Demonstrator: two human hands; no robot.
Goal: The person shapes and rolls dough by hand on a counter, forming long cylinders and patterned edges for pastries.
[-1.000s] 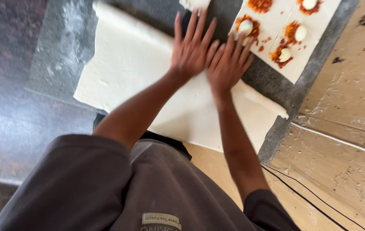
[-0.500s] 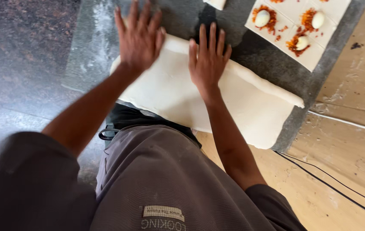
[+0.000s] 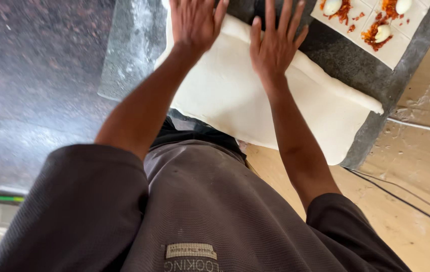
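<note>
A large pale sheet of folded dough (image 3: 245, 100) lies on a dark stone counter (image 3: 129, 45), hanging a little over its near edge. My left hand (image 3: 194, 22) rests flat on the dough's far left part, fingers spread. My right hand (image 3: 275, 43) presses flat on the dough near its far folded edge, fingers apart. Neither hand holds anything.
At the far right lies a white dough sheet cut in squares (image 3: 371, 27), topped with red filling and halved eggs (image 3: 382, 32). A dark glossy surface (image 3: 28, 90) spreads to the left. A light floor with a black cable (image 3: 401, 199) is at the right.
My hands have drawn apart over the dough: the left hand moved left, the right stayed near the middle. The view has shifted, so the dough sits more central.
</note>
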